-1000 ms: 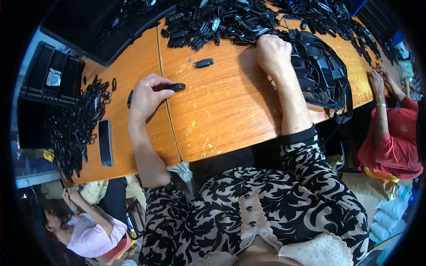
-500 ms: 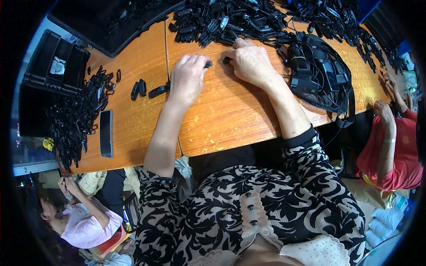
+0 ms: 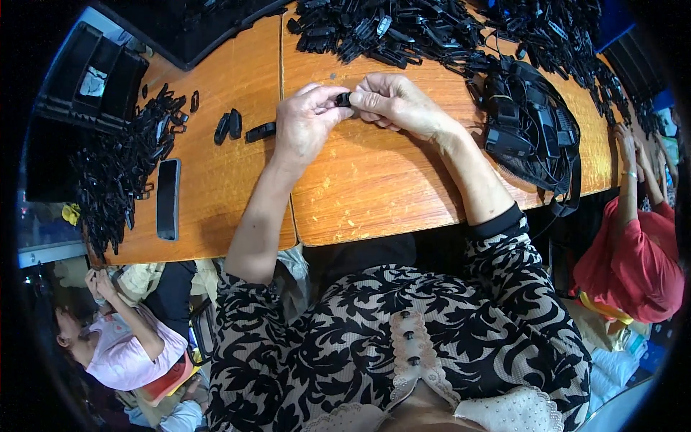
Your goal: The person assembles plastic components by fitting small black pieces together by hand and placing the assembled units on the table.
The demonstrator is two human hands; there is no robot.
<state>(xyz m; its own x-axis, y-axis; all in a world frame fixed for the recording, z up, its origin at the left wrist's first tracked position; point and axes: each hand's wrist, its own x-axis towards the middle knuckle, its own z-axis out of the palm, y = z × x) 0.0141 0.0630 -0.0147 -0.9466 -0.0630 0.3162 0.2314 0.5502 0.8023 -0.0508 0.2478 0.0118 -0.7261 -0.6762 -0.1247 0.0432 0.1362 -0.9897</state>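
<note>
Above the middle of the wooden table (image 3: 374,187), my two hands meet at a small black plastic part (image 3: 344,99). My left hand (image 3: 306,124) pinches it from the left between thumb and fingertips. From the other side, my right hand (image 3: 396,104) closes thumb and forefinger on its right end; whether this is one piece or two joined pieces I cannot tell. Just left of my left wrist lies a black plastic piece (image 3: 260,132), and two more small black pieces (image 3: 228,127) rest side by side farther left.
A big heap of black plastic parts (image 3: 389,32) covers the table's far side. Another pile (image 3: 122,173) is at the left, beside a phone (image 3: 168,200). A black mesh bag with cables (image 3: 536,126) lies at right. People in pink (image 3: 137,345) and red (image 3: 630,259) sit nearby.
My right hand has come back from the edge of the far heap toward my left hand. Both hands now meet at the small black part.
</note>
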